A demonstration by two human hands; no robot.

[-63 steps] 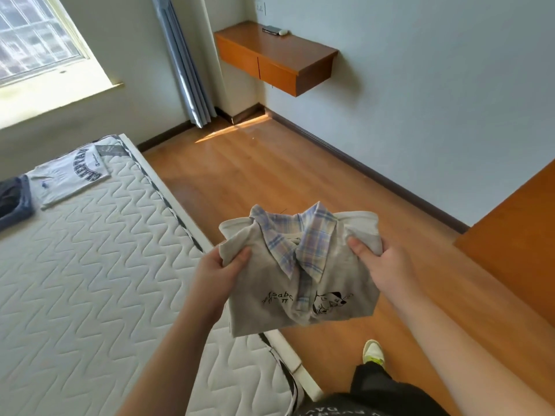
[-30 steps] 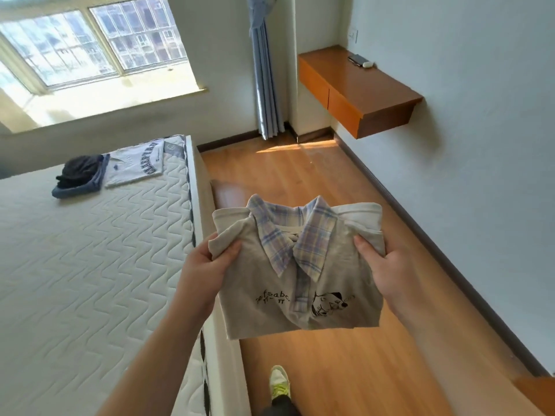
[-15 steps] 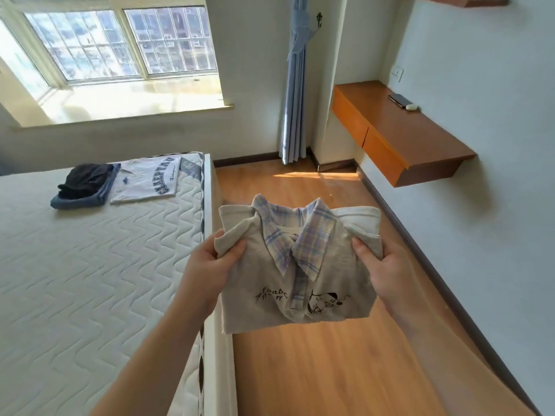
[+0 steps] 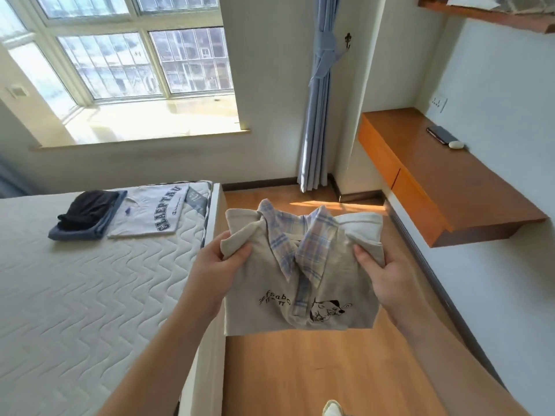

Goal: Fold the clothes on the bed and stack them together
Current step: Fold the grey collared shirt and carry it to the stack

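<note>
I hold a folded beige shirt (image 4: 327, 283) with a plaid collar and a small black print, flat in front of me over the floor beside the bed. My left hand (image 4: 216, 273) grips its left edge and my right hand (image 4: 387, 277) grips its right edge. On the far corner of the mattress (image 4: 75, 295) lies a folded white T-shirt (image 4: 153, 214) with dark lettering. Left of it and touching it sit folded blue jeans (image 4: 81, 232) with a dark garment (image 4: 90, 207) bunched on top.
The bed's white edge (image 4: 214, 223) runs just left of the shirt. Wooden floor (image 4: 315, 370) stretches ahead to the wall. A wall-mounted wooden desk (image 4: 444, 181) at the right carries a phone (image 4: 441, 135). A tied blue curtain (image 4: 318, 115) hangs by the window (image 4: 135, 49).
My view has swung left and upward along the bed's side, bringing the window and the folded clothes on the mattress closer. Both hands keep the same hold on the beige shirt.
</note>
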